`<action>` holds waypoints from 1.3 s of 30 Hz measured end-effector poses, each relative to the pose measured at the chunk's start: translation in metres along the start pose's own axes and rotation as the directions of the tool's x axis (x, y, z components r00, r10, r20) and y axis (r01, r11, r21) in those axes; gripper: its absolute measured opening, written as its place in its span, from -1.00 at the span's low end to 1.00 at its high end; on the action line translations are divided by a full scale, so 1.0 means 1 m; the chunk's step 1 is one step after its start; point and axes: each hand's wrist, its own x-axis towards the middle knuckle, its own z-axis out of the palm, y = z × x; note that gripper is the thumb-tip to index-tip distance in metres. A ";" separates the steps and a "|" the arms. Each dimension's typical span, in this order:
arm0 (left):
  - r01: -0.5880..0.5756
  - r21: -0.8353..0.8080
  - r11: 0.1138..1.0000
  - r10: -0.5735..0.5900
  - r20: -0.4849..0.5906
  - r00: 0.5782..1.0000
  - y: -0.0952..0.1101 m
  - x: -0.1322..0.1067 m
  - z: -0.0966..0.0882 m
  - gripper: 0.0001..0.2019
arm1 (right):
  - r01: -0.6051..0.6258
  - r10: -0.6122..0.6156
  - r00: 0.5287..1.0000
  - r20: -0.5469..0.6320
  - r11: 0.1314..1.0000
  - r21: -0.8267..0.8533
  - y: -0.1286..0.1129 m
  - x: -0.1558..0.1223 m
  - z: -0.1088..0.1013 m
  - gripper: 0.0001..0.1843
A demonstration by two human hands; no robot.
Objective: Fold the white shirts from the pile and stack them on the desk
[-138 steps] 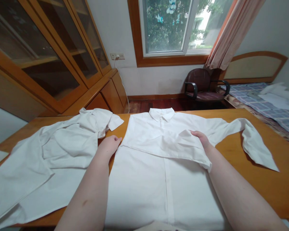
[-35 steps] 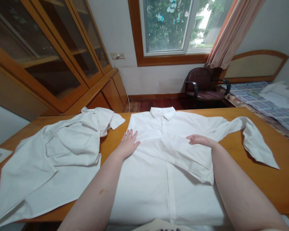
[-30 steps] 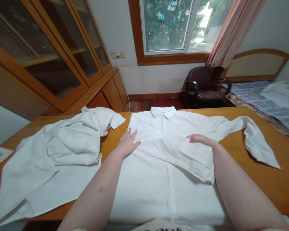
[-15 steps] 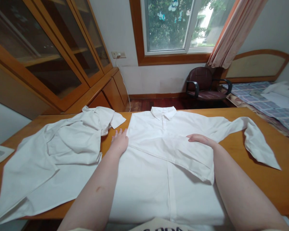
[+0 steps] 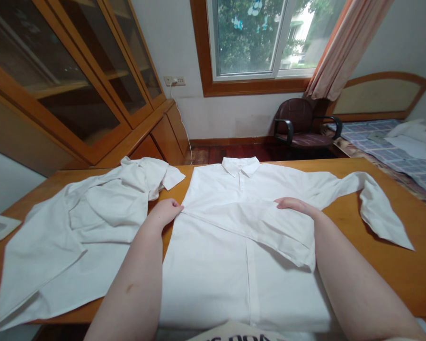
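- Left hand: fingers, spread a moment ago, now pinch the side edge of the shirt.
- Right hand: on the folded-over sleeve; closure cannot be told.
- The shirt: front up on the worktop, sleeve seemingly steadied at both ends.

Left forearm aimed at 1 o'clock, hand closed, thumb and fingertips pinched. Right forearm aimed at 11, wrist bent, hand toward 9, grip unclear.
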 end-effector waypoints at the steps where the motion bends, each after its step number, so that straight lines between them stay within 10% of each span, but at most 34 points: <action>1: -0.011 -0.008 1.000 0.011 -0.010 1.000 -0.001 0.001 0.001 -0.77 | -0.011 0.011 1.000 0.009 1.000 0.020 0.001 0.000 0.000 -0.61; 16: 0.013 -0.137 0.990 -0.022 -0.064 0.998 -0.007 0.011 0.008 -0.72 | -0.024 0.024 0.999 0.028 1.000 0.003 -0.005 -0.006 -0.001 -0.66; 23: -0.292 0.126 0.948 0.318 -0.339 0.885 0.026 -0.001 0.025 -0.49 | -0.141 0.143 0.987 -0.079 0.990 0.029 0.000 -0.010 -0.003 -0.64; 27: -0.477 0.161 0.864 0.499 -0.148 0.854 0.049 -0.006 0.045 -0.47 | -0.139 0.140 0.990 -0.006 0.987 0.078 -0.004 -0.010 0.000 -0.71; 35: -0.430 0.168 0.887 0.438 -0.013 0.899 0.045 0.000 0.048 -0.27 | -0.168 0.119 0.967 0.227 0.964 0.208 -0.015 -0.026 0.002 -0.64; 39: -0.422 0.138 0.896 0.428 -0.018 0.904 0.047 0.002 0.047 -0.30 | -0.128 0.120 0.988 0.093 0.989 0.080 -0.008 -0.032 -0.006 -0.63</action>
